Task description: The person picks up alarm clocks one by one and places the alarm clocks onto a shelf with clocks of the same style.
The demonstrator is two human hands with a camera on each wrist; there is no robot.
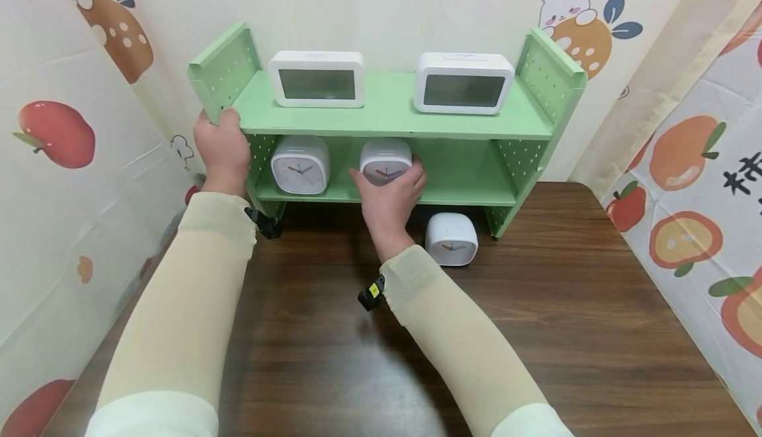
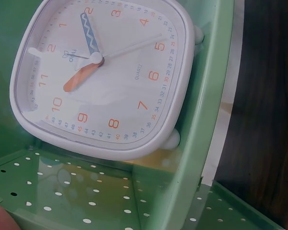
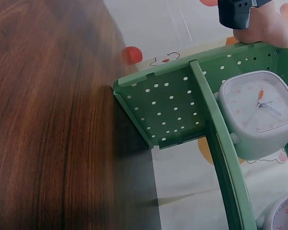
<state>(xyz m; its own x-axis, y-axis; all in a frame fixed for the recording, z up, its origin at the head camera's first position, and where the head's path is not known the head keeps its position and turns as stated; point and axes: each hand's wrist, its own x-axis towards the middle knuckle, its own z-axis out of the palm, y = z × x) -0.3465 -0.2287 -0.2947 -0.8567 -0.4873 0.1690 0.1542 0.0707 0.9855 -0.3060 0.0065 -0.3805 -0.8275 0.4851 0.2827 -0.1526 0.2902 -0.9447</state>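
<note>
On the lower tier of a green two-tier shelf, my right hand grips a small white alarm clock, thumb on its left and fingers on its right. Part of that clock shows at the lower right of the right wrist view. My left hand holds the front edge of the shelf's left side panel. Close to it stands another white alarm clock, upright on the same tier; its dial fills much of the left wrist view, orange numerals turned sideways.
Two white digital clocks stand on the upper tier, one at left and one at right, with dark screens. A third alarm clock sits on the brown wooden table before the shelf. Fruit-patterned cloth hangs around.
</note>
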